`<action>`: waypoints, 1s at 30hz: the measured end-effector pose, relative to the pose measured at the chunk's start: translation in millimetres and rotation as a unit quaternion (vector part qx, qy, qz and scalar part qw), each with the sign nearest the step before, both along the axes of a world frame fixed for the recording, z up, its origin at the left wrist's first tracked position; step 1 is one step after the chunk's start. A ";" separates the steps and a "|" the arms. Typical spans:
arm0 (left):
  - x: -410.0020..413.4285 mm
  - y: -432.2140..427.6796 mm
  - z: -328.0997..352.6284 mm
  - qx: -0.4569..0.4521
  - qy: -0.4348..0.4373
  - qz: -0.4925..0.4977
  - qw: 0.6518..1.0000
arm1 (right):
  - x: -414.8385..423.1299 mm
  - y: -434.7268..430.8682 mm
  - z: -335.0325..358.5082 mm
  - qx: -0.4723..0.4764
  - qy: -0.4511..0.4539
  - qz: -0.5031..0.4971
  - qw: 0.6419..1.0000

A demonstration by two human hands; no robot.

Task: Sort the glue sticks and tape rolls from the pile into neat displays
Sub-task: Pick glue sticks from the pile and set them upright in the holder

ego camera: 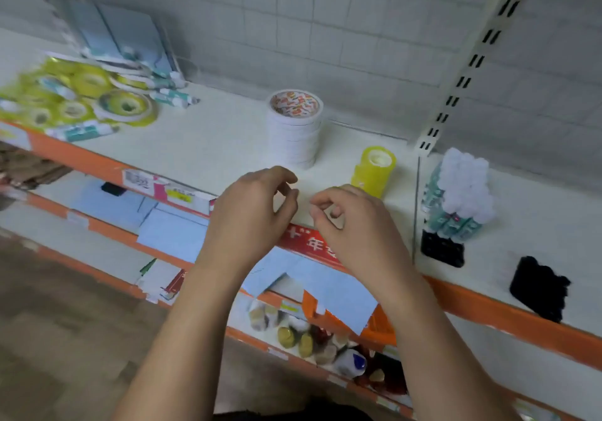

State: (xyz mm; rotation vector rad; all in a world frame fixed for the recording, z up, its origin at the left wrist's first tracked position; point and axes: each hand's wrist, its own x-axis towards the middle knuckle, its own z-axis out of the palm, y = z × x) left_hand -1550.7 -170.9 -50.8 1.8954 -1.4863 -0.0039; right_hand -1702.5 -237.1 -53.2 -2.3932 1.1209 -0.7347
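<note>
My L hand (250,205) & R hand (351,222) hover side by side over the shelf (202,147) front edge, fingers curled, gripping nothing. Just past R hand: yellow tape stack (373,169). Further back: taller white tape stack (294,127). Right, beyond a divider: upright glue sticks (459,196). Far left: mixed pile (78,98).

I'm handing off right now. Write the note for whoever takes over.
Left hand and right hand: fingers curled, nothing seen in either grip, hovering at the shelf front.
Done: white tape stack mid-shelf, yellow tape stack to its right, glue bundle upright at far right.
Left: pile at far left, unsorted.
</note>
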 end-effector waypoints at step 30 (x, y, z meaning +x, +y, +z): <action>370.1 83.3 -3.2 0.155 -0.135 0.112 0.972 | 398.4 36.4 -8.5 0.002 0.009 0.107 0.994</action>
